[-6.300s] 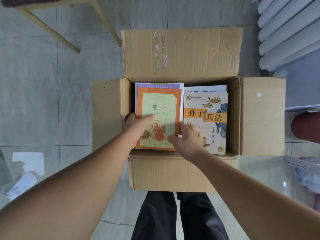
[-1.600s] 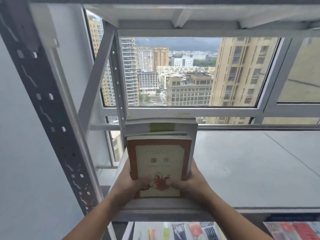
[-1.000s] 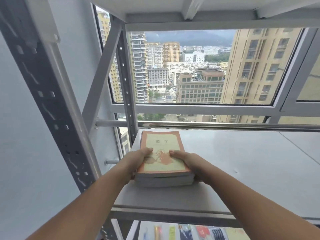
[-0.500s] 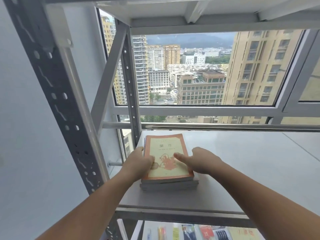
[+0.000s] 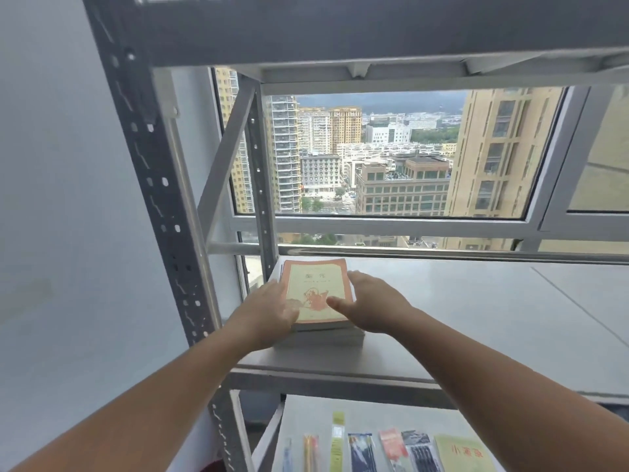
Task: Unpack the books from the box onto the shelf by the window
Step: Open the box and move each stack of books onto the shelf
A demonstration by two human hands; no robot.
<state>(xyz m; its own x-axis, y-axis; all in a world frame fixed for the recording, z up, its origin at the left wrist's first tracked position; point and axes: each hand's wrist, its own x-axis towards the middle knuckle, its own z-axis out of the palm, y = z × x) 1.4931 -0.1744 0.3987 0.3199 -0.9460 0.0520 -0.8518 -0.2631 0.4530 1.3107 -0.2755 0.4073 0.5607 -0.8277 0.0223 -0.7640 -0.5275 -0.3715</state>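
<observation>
A small stack of books [image 5: 315, 287] with an orange-and-cream cover on top lies flat on the grey metal shelf [image 5: 476, 318], in its back left corner by the window [image 5: 374, 158]. My left hand [image 5: 269, 315] rests against the stack's left edge with fingers extended onto the cover. My right hand [image 5: 371, 304] lies along the right edge, thumb on the cover and fingers spread. Neither hand lifts the stack. The box is out of view.
The shelf's perforated grey upright [image 5: 153, 199] and a diagonal brace [image 5: 224, 158] stand to the left, against a white wall. Another shelf board [image 5: 340, 28] runs overhead. The lower shelf [image 5: 306, 410] holds several flat books and packets, including a yellow-green book [image 5: 464, 453].
The stack came out of the box and was laid flat on the shelf. Over the last second it slid further back toward the window, and my fingers loosened and spread along its sides.
</observation>
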